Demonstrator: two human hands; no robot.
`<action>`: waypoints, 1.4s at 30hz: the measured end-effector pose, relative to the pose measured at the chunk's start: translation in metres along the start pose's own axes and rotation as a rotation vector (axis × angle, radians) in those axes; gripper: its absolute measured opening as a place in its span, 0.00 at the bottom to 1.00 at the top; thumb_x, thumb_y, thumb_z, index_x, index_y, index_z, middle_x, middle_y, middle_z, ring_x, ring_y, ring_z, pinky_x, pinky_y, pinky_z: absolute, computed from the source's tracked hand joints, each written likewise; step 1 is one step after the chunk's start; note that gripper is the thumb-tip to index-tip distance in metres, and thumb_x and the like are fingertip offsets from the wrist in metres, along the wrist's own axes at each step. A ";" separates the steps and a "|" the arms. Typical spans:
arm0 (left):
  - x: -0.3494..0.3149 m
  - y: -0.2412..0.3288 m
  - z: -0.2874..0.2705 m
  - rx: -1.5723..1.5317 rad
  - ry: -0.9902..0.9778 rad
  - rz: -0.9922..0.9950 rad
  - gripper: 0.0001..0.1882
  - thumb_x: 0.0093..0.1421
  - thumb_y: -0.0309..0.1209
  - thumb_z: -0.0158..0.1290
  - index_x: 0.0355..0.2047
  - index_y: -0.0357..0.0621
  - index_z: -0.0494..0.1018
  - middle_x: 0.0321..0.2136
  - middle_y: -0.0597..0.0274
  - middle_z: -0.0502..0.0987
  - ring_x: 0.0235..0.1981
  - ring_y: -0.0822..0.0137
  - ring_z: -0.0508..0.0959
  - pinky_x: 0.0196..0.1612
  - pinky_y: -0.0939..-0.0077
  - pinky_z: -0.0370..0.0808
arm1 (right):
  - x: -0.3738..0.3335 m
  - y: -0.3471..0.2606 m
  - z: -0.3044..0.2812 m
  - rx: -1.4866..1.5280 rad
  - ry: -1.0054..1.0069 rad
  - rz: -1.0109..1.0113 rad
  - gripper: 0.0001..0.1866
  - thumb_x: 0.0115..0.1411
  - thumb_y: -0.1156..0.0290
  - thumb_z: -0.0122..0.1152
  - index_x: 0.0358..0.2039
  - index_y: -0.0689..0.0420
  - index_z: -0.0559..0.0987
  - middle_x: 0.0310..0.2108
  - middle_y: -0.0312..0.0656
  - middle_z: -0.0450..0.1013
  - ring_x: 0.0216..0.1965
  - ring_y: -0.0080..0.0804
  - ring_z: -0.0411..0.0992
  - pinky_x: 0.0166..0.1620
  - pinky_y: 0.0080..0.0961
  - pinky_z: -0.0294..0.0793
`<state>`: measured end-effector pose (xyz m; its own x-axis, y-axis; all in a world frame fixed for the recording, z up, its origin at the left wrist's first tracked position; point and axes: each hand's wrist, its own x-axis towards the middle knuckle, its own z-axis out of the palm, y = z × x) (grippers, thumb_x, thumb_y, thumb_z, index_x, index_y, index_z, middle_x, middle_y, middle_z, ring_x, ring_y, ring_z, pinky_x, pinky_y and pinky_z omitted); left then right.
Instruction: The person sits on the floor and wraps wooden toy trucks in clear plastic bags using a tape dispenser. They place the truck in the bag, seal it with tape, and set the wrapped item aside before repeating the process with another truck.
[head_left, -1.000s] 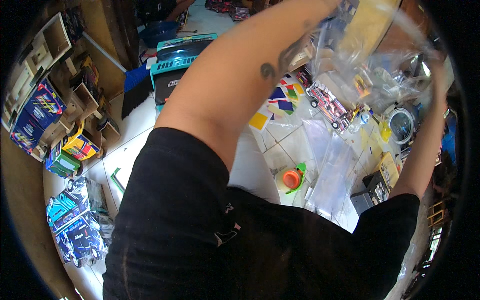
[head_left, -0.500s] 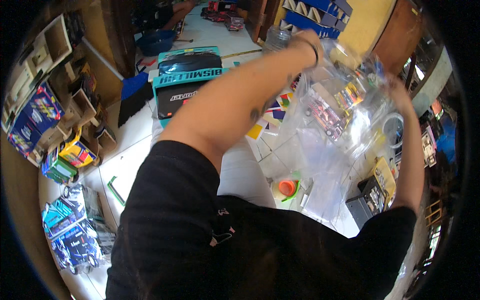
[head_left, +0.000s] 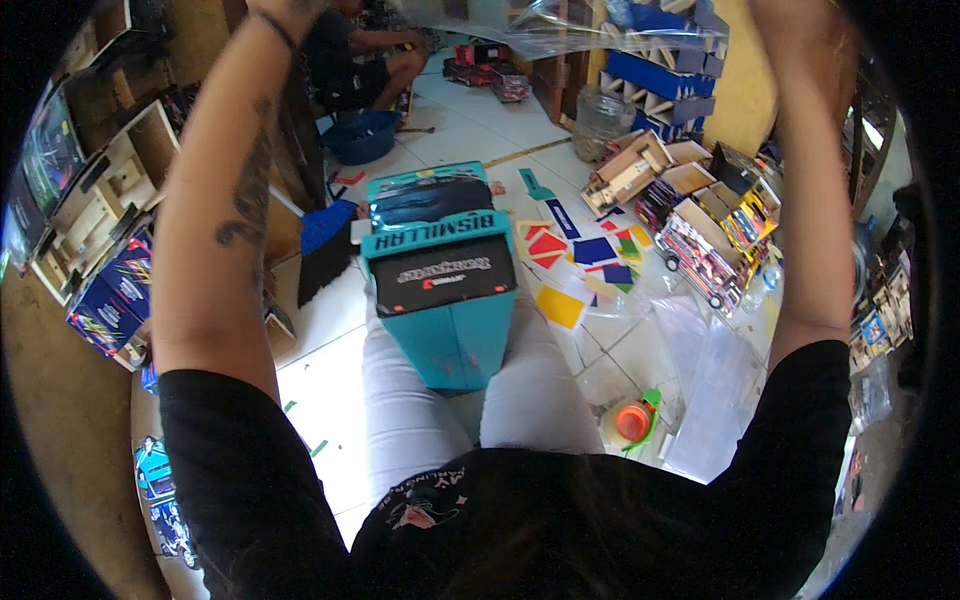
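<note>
Both of my arms are raised, and a clear plastic bag [head_left: 545, 28] is spread in the air between my hands at the top of the view. My left hand [head_left: 288, 8], with a dark band at the wrist, is cut off by the upper edge. My right hand [head_left: 798, 25] is blurred and partly cut off too. The fingertips are out of sight, but the plastic hangs aloft between the two hands. Below it, a teal toy truck [head_left: 450, 340] with black panels stands between my legs, its lettered end toward me.
Coloured sheet pieces [head_left: 562, 307] lie right of the truck. Beyond them are several toy trucks [head_left: 700, 250] and a clear jar [head_left: 603, 125]. Flat clear plastic [head_left: 715, 400] and an orange-lidded tub [head_left: 632, 422] lie nearer. A broom [head_left: 325, 250] is at left. Another person [head_left: 375, 65] sits behind a blue basin [head_left: 362, 138].
My hands have moved up and apart, the left one far to the left. The clear plastic bag has risen from over the toy trucks at right to the top middle. My view has shifted.
</note>
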<state>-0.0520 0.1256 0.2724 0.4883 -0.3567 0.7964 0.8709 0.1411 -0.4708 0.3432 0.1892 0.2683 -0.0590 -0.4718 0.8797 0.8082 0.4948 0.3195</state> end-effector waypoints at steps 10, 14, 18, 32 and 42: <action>-0.199 0.037 -0.081 -0.026 -0.865 -0.302 0.13 0.49 0.31 0.55 0.36 0.44 0.71 0.36 0.57 0.68 0.42 0.54 0.68 0.47 0.60 0.64 | -0.206 -0.127 0.094 0.667 -0.772 0.253 0.10 0.56 0.70 0.57 0.32 0.57 0.66 0.30 0.48 0.68 0.35 0.51 0.69 0.35 0.40 0.67; -0.216 0.051 -0.112 -0.171 -0.573 -0.359 0.14 0.47 0.28 0.56 0.35 0.43 0.68 0.34 0.55 0.69 0.38 0.51 0.70 0.43 0.60 0.65 | -0.225 -0.150 0.076 0.761 -0.888 0.377 0.11 0.56 0.71 0.59 0.33 0.57 0.65 0.27 0.46 0.68 0.30 0.50 0.69 0.33 0.36 0.67; -0.208 0.054 -0.120 -0.266 -0.790 -0.180 0.13 0.50 0.30 0.58 0.33 0.42 0.67 0.31 0.54 0.71 0.35 0.50 0.72 0.38 0.64 0.67 | -0.221 -0.154 0.070 0.837 -0.957 0.359 0.12 0.56 0.69 0.60 0.33 0.56 0.66 0.24 0.44 0.68 0.25 0.44 0.68 0.31 0.32 0.68; -0.223 0.117 -0.230 -0.553 -0.551 -0.546 0.08 0.43 0.21 0.52 0.25 0.43 0.68 0.20 0.55 0.68 0.20 0.52 0.69 0.24 0.63 0.65 | -0.233 -0.180 -0.063 0.733 -0.973 0.175 0.11 0.58 0.62 0.57 0.28 0.57 0.72 0.22 0.42 0.69 0.21 0.40 0.69 0.25 0.31 0.66; -0.316 0.202 -0.333 -0.673 -1.276 -0.234 0.13 0.47 0.32 0.55 0.35 0.49 0.72 0.37 0.63 0.74 0.41 0.57 0.74 0.50 0.61 0.68 | -0.374 -0.231 -0.158 0.779 -1.412 -0.070 0.08 0.52 0.68 0.59 0.32 0.56 0.75 0.35 0.44 0.72 0.40 0.41 0.71 0.43 0.40 0.68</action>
<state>-0.0486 -0.0406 -0.2008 0.3711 0.7837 0.4981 0.9204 -0.3815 -0.0855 0.2708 0.1358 -0.1899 -0.9021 0.2884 0.3211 0.3280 0.9416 0.0758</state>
